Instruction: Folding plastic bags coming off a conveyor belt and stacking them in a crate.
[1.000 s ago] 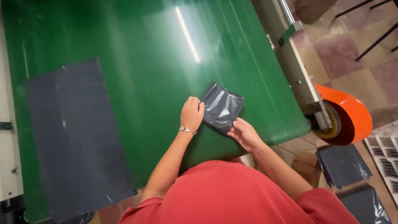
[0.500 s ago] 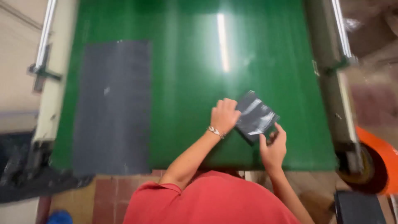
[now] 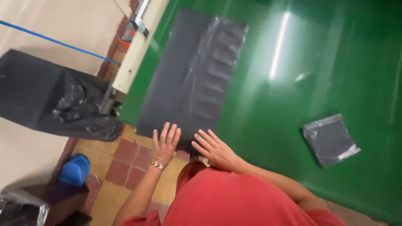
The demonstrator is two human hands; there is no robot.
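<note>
A long dark grey plastic sheet (image 3: pixel 192 75) lies flat on the green table (image 3: pixel 293 83). My left hand (image 3: pixel 166 143), with a bracelet at the wrist, hovers with fingers spread at the sheet's near edge. My right hand (image 3: pixel 214 149) is also spread, fingertips at the same edge just to the right. Neither hand holds anything. A small folded grey plastic packet (image 3: pixel 331 139) rests on the green surface well to the right of my right hand.
A black plastic-lined bin (image 3: pixel 54 98) stands on the floor left of the table. A cream metal rail (image 3: pixel 136 50) runs along the table's left side. A blue object (image 3: pixel 75 169) sits on the tiled floor.
Both hands let go of the small folded packet, which now lies on the table, and moved left to the big grey sheet. The view swung left.
</note>
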